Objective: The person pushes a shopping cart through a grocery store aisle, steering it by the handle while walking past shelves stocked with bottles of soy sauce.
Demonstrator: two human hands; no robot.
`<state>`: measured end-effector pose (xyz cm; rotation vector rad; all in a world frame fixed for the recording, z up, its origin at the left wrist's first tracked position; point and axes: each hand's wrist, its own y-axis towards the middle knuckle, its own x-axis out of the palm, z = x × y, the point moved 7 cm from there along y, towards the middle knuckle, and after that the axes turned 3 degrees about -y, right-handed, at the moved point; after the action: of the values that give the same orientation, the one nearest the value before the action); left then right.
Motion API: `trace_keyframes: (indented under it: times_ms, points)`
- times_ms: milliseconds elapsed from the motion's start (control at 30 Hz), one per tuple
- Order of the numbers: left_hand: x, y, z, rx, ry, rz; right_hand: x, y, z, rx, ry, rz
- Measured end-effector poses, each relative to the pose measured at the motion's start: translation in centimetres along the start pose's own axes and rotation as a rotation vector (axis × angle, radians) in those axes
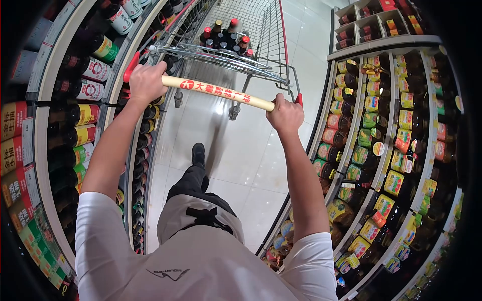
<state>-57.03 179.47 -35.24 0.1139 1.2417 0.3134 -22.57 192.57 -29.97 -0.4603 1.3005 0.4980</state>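
My left hand [146, 80] is wrapped round the left end of the cream push handle [213, 91] of a shopping cart, next to its red corner piece. At the handle's right end, my right hand [285, 114] grips it in the same way. Red characters are printed along the bar. Beyond it stretches the wire shopping cart [268, 37]. Several dark bottles [226, 39], most with red caps, stand grouped inside its basket. Their labels face away or are too small to read.
Shelves of dark bottles [93, 70] with price strips line the left side. Along the right run more shelves of jars and bottles [371, 105] with yellow, green and red labels. Pale glossy floor tiles [246, 155] lie between them. One dark shoe [198, 154] is stepped forward.
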Motion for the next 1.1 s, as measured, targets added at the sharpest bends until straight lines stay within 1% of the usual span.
trace_keyframes:
  times_ms: [100,600,700,800,1100]
  points:
    - [0.4,1.0,-0.3,-0.015,-0.017,-0.002,-0.3,1.0,0.2,-0.02,-0.023,0.029]
    - [1.6,6.5,-0.7,0.008,-0.013,0.018,0.5,5.6,2.6,-0.011,-0.041,-0.008]
    - [2.0,7.6,-0.7,0.03,0.004,0.031,1.0,6.5,3.3,0.002,-0.047,-0.013]
    - [2.1,8.8,-0.7,0.042,-0.05,0.085,1.2,7.4,3.9,0.004,-0.044,-0.015]
    - [3.3,11.6,-1.3,0.036,0.006,0.015,1.4,10.0,4.7,-0.004,-0.053,0.007]
